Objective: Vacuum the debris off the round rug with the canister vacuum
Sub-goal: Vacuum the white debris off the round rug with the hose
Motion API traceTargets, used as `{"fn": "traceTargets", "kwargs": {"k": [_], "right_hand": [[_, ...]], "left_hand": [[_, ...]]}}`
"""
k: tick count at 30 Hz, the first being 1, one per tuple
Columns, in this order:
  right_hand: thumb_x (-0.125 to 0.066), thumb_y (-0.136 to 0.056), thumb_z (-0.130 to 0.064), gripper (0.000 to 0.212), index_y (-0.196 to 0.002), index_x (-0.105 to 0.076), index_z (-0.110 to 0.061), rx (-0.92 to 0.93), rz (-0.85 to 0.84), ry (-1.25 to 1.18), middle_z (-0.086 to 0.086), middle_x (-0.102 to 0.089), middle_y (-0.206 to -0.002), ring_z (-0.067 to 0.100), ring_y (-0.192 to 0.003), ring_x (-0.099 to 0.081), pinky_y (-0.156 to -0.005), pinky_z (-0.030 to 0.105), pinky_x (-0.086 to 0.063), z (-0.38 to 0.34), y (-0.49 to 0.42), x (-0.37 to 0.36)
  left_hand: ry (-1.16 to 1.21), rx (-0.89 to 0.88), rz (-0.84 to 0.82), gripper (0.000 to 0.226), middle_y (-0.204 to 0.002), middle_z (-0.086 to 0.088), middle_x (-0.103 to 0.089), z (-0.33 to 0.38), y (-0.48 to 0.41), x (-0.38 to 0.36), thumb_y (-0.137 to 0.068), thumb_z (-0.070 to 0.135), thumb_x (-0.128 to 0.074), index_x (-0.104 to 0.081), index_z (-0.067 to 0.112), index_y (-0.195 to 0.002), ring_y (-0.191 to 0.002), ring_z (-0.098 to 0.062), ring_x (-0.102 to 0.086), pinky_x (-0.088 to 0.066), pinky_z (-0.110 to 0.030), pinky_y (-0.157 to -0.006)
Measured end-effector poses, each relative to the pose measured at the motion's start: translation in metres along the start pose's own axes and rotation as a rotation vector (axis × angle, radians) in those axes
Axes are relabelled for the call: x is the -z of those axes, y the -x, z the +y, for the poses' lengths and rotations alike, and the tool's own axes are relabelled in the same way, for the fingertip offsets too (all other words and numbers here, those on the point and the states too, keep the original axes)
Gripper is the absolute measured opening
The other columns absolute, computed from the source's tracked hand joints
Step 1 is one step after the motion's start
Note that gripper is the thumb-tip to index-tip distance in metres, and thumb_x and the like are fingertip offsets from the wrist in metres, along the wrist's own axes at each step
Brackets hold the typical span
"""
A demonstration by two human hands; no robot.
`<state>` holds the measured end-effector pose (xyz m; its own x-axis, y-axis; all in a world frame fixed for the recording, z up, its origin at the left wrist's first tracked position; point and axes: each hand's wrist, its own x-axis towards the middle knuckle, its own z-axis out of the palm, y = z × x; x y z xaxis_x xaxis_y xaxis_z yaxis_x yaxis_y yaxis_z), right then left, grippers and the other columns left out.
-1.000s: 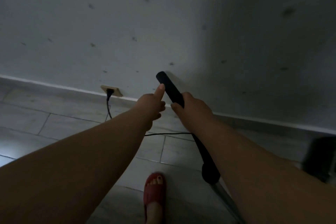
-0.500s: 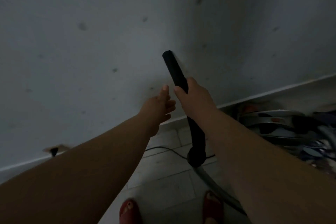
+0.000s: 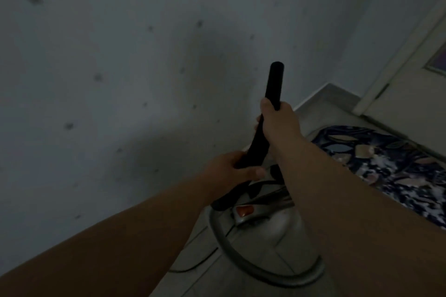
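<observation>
hands gripped a black plastic vacuum tube (image 3: 273, 84) that stood nearly upright in front of the speckled grey wall (image 3: 120, 55). the right hand (image 3: 277, 124) was curled tight round the tube's upper half, with the thumb laid along its side. the left hand (image 3: 229, 171) was wrapped round the tube lower down, fingers closed on it. below the left hand the tube met a ribbed grey hose (image 3: 241, 260), which looped over the pale tiled floor (image 3: 241, 287). the silver-grey canister vacuum (image 3: 248, 212), with an orange-red button, sat at the floor's edge beside the wall. a thin dark cord (image 3: 193, 267) lay on the tiles just left of the hose. the round rug (image 3: 386, 164), dark blue with pale leaf shapes, lay at the floor's right side, near the white door frame (image 3: 395, 60) and well apart from the tube's raised end.
</observation>
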<state>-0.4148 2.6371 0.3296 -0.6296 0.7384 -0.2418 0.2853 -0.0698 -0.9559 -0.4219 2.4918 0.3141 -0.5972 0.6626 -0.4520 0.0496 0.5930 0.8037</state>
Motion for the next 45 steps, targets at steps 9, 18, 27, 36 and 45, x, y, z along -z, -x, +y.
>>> {"fn": "traceTargets", "kwargs": {"k": [9, 18, 27, 36, 45], "right_hand": [[-0.051, -0.097, -0.048, 0.041, -0.118, -0.054, -0.013, -0.087, 0.272, -0.219, 0.012, -0.064, -0.104, 0.03, -0.094, -0.063, -0.086, 0.046, -0.055, -0.055, -0.058, 0.18], [-0.071, -0.089, -0.027, 0.066, -0.142, -0.033, -0.017, -0.131, 0.237, -0.438, 0.012, -0.056, -0.124, 0.028, -0.104, -0.06, -0.088, 0.044, -0.056, -0.031, -0.052, 0.27], [-0.066, -0.093, -0.018, 0.062, -0.146, -0.032, -0.015, -0.051, 0.418, -0.471, 0.009, -0.056, -0.124, 0.028, -0.109, -0.059, -0.099, 0.049, -0.05, -0.044, -0.091, 0.311], [-0.07, -0.09, -0.02, 0.072, -0.147, -0.026, -0.024, 0.005, 0.597, -0.409, 0.017, -0.057, -0.128, 0.035, -0.11, -0.061, -0.094, 0.052, -0.053, -0.07, -0.114, 0.365], [-0.075, -0.085, -0.025, 0.068, -0.139, -0.035, -0.023, 0.013, 0.705, -0.416, 0.019, -0.059, -0.124, 0.039, -0.109, -0.062, -0.091, 0.055, -0.054, -0.076, -0.115, 0.436]], "left_hand": [[-0.139, -0.225, -0.111, 0.035, -0.099, 0.004, -0.067, 0.134, -0.061, -0.072, -0.081, 0.029, -0.072, -0.065, 0.024, -0.115, -0.07, 0.006, -0.059, -0.042, -0.002, -0.056], [-0.165, -0.303, -0.333, 0.023, -0.084, 0.007, -0.067, 0.215, -0.111, -0.135, -0.084, 0.03, -0.069, -0.066, 0.025, -0.106, -0.073, -0.003, -0.061, -0.048, -0.011, -0.063], [-0.263, -0.383, -0.522, 0.021, -0.098, 0.003, -0.071, 0.278, -0.177, -0.156, -0.081, 0.039, -0.07, -0.066, 0.032, -0.1, -0.087, -0.012, -0.067, -0.051, -0.026, -0.081], [-0.27, -0.506, -0.66, 0.025, -0.095, 0.007, -0.071, 0.337, -0.211, -0.186, -0.078, 0.051, -0.068, -0.066, 0.038, -0.099, -0.085, -0.011, -0.068, -0.052, -0.026, -0.078], [-0.319, -0.584, -0.763, 0.013, -0.086, 0.004, -0.071, 0.391, -0.22, -0.245, -0.079, 0.051, -0.067, -0.063, 0.038, -0.082, -0.078, -0.016, -0.067, -0.052, -0.033, -0.077]]}}
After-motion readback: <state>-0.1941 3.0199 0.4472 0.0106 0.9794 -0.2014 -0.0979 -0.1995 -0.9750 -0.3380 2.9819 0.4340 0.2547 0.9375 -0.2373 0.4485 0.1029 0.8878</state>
